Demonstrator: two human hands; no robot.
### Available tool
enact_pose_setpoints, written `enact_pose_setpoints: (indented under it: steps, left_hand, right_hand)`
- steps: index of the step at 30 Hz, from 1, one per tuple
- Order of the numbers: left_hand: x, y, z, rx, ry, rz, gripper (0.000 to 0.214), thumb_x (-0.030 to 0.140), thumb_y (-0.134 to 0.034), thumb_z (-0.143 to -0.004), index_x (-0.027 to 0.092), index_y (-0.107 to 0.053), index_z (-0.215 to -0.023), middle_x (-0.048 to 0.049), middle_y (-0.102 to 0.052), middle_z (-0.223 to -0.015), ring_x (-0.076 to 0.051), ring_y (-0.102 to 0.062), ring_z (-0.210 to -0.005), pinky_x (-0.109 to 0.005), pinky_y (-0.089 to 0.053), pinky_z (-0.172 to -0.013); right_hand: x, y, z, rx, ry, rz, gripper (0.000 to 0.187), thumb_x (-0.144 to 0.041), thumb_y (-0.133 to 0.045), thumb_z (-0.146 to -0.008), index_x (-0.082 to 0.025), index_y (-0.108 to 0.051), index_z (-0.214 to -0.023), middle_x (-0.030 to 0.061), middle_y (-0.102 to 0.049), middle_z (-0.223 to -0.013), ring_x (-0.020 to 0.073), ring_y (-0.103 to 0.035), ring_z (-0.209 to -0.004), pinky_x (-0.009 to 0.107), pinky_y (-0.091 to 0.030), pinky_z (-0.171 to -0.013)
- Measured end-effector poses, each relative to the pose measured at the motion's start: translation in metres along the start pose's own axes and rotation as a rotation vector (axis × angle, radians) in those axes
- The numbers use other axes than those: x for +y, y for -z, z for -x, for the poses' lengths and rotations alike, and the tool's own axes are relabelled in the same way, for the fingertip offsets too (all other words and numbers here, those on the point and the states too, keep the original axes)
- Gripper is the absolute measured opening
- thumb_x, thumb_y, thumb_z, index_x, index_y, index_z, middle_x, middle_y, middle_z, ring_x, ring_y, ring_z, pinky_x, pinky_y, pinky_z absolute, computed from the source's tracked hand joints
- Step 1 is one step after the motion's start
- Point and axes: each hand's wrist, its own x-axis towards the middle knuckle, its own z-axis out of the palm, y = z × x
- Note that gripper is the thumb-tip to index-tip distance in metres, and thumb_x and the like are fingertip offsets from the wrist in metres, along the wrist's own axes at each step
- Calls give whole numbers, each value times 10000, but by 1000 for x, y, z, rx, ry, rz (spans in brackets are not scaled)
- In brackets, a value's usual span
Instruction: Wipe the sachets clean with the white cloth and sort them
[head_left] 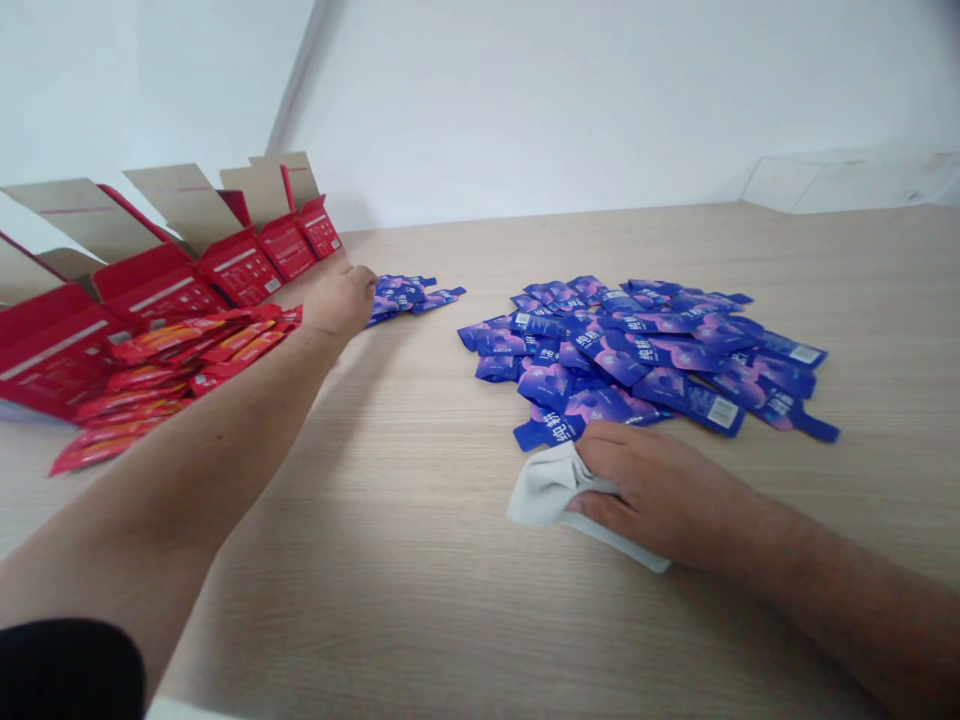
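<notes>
My right hand [637,480] is closed around a crumpled white cloth [551,485], low over the table at the near edge of a large pile of blue and purple sachets [637,350]. Stretched far to the left, my left hand [341,298] has its fingers curled beside a smaller group of the same blue sachets [405,298]. Whatever its fingers hold, if anything, is hidden behind the hand. Under and beyond my left forearm lies a heap of red and orange sachets [157,380].
Several red cardboard boxes [240,268] with raised flaps stand in a row at the left. A pale wood-grain table [420,580] carries everything, with a white wall [562,110] behind it. Something white and flat [840,185] lies at the back right.
</notes>
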Motion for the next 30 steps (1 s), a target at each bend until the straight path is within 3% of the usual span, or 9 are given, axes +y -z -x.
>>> enact_pose_setpoints:
  steps: [4,7,10,13,20,25,30]
  left_hand:
    - [30,11,35,-33,-46,223,325,357,-525,-948,187,-721,-1142,-96,-755,-1061,-243,-647,-909,-333,-454,-797]
    - [63,22,63,-170,-189,362,277,345,-567,-913,198,-727,-1084,-61,-768,-983,-212,-669,-854,-303,-472,-769]
    - [96,26,82,-283,-431,350,287,329,-513,-938,208,-729,-1085,-60,-771,-1038,-220,-686,-931,-310,-483,-821]
    - [119,23,85,-288,-498,299,289,283,-484,-936,209,-729,-1071,-72,-771,-1064,-240,-688,-970,-331,-484,-852]
    - [141,16,78,-200,-302,410,236,238,-543,-887,184,-717,-1037,-101,-768,-1038,-245,-693,-948,-347,-503,-853]
    - [158,27,103,-282,-397,500,211,273,-551,-901,209,-679,-1056,-56,-752,-1016,-225,-689,-931,-338,-511,-841]
    - [171,40,125,-197,-545,433,349,79,-476,-808,189,-624,-1104,-99,-698,-1133,-251,-652,-1070,-361,-503,-922]
  right_hand:
    - [-1,2,-1,-14,8,5,167,-346,-612,-971,-198,-622,-895,61,-650,-933,231,-608,-855,349,-423,-737]
    - [-2,4,-2,-21,13,5,180,-354,-605,-979,-187,-625,-912,65,-647,-943,227,-604,-871,342,-417,-750]
    - [0,4,-2,-18,20,4,191,-364,-608,-979,-181,-627,-927,65,-646,-951,223,-602,-879,334,-413,-755]
    - [1,3,-3,-7,29,0,202,-371,-605,-984,-177,-627,-933,64,-650,-951,217,-604,-881,328,-415,-765]
    - [-1,4,-3,1,80,17,216,-375,-620,-981,-164,-643,-939,75,-662,-947,222,-606,-889,328,-420,-760]
    - [-9,6,0,-48,190,18,207,-371,-631,-970,-168,-668,-953,67,-660,-937,211,-604,-843,325,-412,-736]
    - [-13,7,0,-48,233,-9,242,-397,-623,-976,-168,-673,-916,58,-648,-894,196,-587,-795,316,-398,-706]
